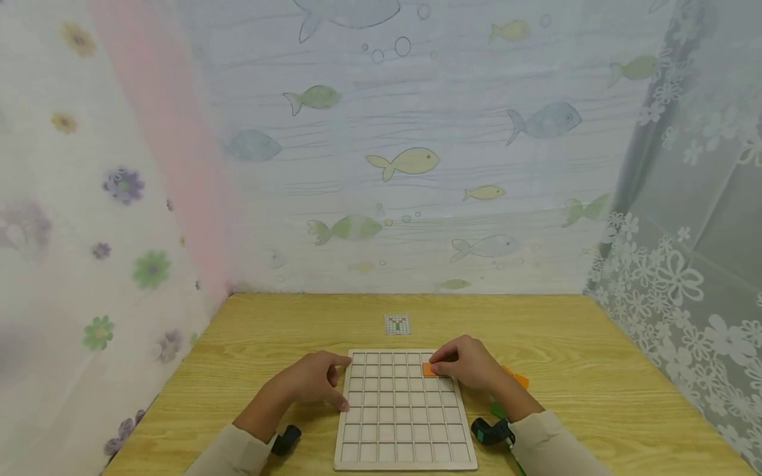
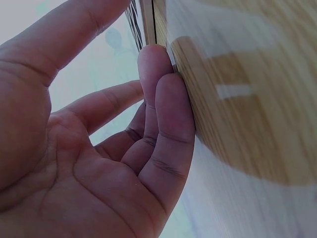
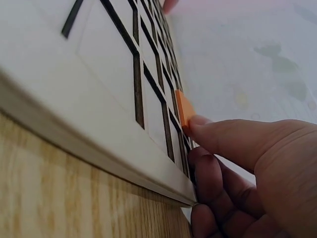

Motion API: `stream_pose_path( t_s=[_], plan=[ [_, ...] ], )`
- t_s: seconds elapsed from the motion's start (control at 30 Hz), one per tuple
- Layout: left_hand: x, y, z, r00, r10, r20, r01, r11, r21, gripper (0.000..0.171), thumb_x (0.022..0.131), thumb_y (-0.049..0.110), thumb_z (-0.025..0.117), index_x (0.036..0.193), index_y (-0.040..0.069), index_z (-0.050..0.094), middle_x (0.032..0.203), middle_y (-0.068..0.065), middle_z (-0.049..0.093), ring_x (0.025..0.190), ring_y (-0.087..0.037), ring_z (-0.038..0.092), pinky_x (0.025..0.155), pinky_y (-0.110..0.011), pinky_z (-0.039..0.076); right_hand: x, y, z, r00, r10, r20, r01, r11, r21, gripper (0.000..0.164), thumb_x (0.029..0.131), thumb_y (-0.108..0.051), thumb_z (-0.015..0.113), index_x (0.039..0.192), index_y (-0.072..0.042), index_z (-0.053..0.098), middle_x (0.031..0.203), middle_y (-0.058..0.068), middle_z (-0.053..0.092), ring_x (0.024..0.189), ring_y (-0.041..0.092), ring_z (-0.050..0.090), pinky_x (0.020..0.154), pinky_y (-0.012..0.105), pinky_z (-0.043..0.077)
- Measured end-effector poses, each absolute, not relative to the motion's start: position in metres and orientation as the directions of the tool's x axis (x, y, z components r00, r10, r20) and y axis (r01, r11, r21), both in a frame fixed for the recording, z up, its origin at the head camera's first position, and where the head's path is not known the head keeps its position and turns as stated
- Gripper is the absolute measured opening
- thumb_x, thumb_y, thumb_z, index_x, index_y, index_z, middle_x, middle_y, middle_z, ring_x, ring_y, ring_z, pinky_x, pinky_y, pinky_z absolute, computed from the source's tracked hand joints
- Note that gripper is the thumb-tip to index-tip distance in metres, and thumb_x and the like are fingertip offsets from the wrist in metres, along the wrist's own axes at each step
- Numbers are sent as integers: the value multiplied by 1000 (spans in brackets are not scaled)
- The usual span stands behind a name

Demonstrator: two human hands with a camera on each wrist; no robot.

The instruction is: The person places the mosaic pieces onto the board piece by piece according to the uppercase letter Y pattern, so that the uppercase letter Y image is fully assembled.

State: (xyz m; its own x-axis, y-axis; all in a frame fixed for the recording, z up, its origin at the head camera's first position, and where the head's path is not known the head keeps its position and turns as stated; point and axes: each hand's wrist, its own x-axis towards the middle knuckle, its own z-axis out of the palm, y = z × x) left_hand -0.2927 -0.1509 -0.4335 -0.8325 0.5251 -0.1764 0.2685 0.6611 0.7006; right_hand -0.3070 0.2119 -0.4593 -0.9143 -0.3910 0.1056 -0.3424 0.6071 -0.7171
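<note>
A pale wooden grid board (image 1: pixel 387 416) lies on the table, its square cells bare apart from one orange square tile (image 1: pixel 427 370) near the upper right. My right hand (image 1: pixel 470 365) pinches that tile between thumb and fingers. Seen from the right wrist, the orange tile (image 3: pixel 184 109) stands slightly tilted over the grid, under the thumb tip. At the board's left side, my left hand (image 1: pixel 309 380) touches the edge with its index finger near the top corner and its thumb lower down. In the left wrist view, the other fingers (image 2: pixel 173 106) rest loosely bent by the tabletop.
Behind the board lies a small pattern card (image 1: pixel 397 324) with a coloured Y-shaped figure on a grid. Loose orange tiles (image 1: pixel 521 381) and green pieces (image 1: pixel 497 410) lie right of the board, partly hidden by the right forearm. Patterned curtains surround the wooden table (image 1: pixel 286 324).
</note>
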Motion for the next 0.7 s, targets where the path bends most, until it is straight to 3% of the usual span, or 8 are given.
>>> stream_pose_path(
  t_s=[0.7],
  plan=[
    [-295,-150,-437,-858,486,-167,250,679,690,87,74,18,95,149,2,55,82,-5,54,71,-18,44,60,-31,35,-311,211,-464,-916,-387,108,-352,644,-679,12,95,-26,77,105,-20,83,106,-3,75,91,13,67,76,30,55]
  ],
)
